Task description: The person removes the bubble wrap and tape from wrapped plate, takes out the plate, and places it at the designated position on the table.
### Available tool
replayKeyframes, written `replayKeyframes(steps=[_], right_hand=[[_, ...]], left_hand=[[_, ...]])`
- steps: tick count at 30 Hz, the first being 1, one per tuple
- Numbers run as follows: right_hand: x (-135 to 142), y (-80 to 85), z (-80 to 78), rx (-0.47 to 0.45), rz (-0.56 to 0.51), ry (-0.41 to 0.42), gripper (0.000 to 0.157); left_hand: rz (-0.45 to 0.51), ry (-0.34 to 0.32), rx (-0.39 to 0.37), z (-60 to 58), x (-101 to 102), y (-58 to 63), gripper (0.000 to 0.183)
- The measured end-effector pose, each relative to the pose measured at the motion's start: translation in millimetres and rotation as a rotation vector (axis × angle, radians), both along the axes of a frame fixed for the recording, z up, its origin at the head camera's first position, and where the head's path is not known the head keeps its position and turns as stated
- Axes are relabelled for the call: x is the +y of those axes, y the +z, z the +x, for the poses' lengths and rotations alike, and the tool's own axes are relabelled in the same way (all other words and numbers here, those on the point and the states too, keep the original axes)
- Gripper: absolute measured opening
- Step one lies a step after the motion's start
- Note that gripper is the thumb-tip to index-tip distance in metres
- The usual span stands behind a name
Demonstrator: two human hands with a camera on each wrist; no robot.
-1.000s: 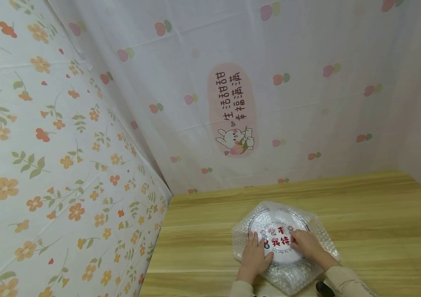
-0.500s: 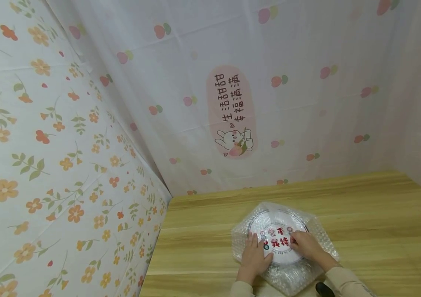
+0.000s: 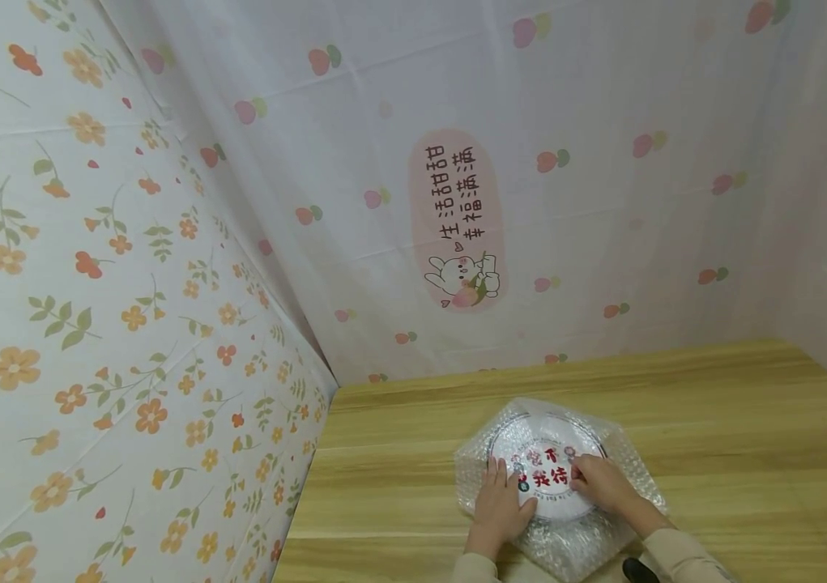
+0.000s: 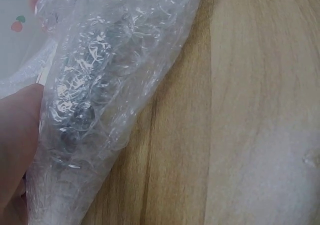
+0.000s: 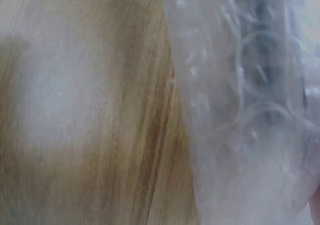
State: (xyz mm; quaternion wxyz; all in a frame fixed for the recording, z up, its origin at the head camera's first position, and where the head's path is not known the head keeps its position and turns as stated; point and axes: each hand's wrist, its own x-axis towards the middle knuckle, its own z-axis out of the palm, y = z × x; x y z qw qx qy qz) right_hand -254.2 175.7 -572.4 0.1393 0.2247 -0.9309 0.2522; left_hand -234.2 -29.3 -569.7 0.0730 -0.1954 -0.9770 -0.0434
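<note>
Beige-sleeved, my left hand [image 3: 500,504] rests on the white disc [image 3: 560,507], fingers extended; my right hand [image 3: 606,483] curls its fingers at the opposite side, though whether they pinch anything I cannot tell. Bubble wrap [image 3: 575,544] surrounds the disc on the worktop [image 3: 398,461]; a printed curtain [image 3: 588,223] hangs beyond.

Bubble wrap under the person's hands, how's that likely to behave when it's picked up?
The bubble wrap is probably floppy, as it lies creased. It's likely light for its size, being a see-through film of bubbles. Its glossy highlights hint it may be slippery.
</note>
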Motion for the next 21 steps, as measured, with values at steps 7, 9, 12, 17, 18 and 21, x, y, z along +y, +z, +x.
replayKeyframes(steps=[7,9,12,17,18,21], right_hand=[[0.8,-0.2,1.0,0.011,-0.012,0.001,0.025],[0.7,0.5,1.6,0.019,-0.022,0.004,0.024],[0.5,1.7,2.2,0.026,-0.031,0.007,0.024],[0.5,3.2,2.0,0.019,-0.032,0.007,0.024],[0.5,3.3,1.9,0.02,-0.032,0.008,0.024],[0.9,3.6,2.0,0.03,-0.03,0.02,0.023]], left_hand=[[-0.009,-0.002,0.015,-0.4,0.4,-0.9,0.052],[-0.01,-0.001,0.013,-0.4,0.3,-0.5,0.052],[-0.011,0.002,0.001,-0.4,0.2,-0.6,0.053],[-0.006,0.004,-0.009,-0.7,0.0,-1.7,0.053],[-0.006,0.004,-0.01,-0.7,0.0,-1.9,0.053],[-0.009,0.005,-0.01,-0.8,-0.1,-1.9,0.053]])
